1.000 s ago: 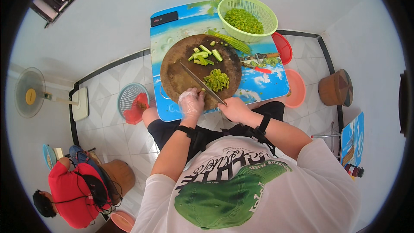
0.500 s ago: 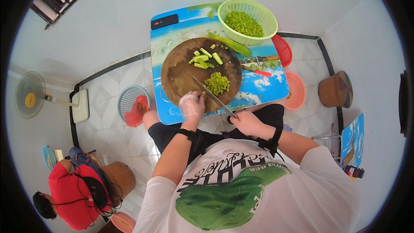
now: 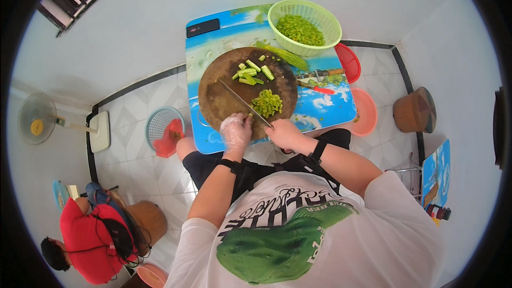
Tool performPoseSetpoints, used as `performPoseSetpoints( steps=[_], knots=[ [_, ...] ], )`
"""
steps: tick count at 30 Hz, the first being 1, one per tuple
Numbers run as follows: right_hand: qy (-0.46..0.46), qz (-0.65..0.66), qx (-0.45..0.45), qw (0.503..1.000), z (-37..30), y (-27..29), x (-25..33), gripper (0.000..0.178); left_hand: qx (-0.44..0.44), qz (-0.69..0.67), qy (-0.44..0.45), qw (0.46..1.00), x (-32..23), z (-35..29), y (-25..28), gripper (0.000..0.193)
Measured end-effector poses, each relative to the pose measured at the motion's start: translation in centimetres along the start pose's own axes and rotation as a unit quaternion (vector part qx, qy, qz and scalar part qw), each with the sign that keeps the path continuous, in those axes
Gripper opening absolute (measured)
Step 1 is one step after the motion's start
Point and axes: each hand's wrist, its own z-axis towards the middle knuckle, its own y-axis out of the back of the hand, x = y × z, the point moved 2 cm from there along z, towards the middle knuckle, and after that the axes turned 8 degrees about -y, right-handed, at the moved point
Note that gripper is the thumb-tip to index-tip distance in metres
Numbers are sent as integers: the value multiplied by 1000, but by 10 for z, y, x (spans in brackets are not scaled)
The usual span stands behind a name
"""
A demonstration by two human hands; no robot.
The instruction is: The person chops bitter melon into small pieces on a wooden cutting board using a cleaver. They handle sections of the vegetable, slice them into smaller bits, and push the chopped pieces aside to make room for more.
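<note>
My right hand [image 3: 288,134] is wrapped round the handle of a kitchen knife [image 3: 240,99], whose blade slants across a round wooden chopping board [image 3: 218,101]. My left hand [image 3: 236,132], in a clear plastic glove, pinches a small green vegetable piece [image 3: 250,116] against the board, close beside the blade. Most of that piece is hidden by the fingers. Right of the blade lies a heap of diced green vegetable [image 3: 266,103]. Farther back on the board are several cut green vegetable sticks [image 3: 247,72].
The blue patterned table [image 3: 325,108] also bears a green basket [image 3: 330,32] of diced vegetable, long green vegetables [image 3: 285,56], a red-handled tool [image 3: 322,90] and a black phone [image 3: 202,28]. A blue-grey basket [image 3: 158,121] stands left. A person in red [image 3: 96,242] sits lower left.
My right hand has moved forward and left with the knife, and the blade reaches farther across the board. My left hand stays nearly in place.
</note>
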Motion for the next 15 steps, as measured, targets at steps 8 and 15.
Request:
performPoseSetpoints(
  steps=[8,15],
  knots=[
    [1,-23,17,1000,-16,10,1,47,11,-4,11,1000,6,-3,-4,17],
    [-15,-5,36,999,-24,9,-4,47,17,10,-2,1000,6,-3,-7,17]
  ],
)
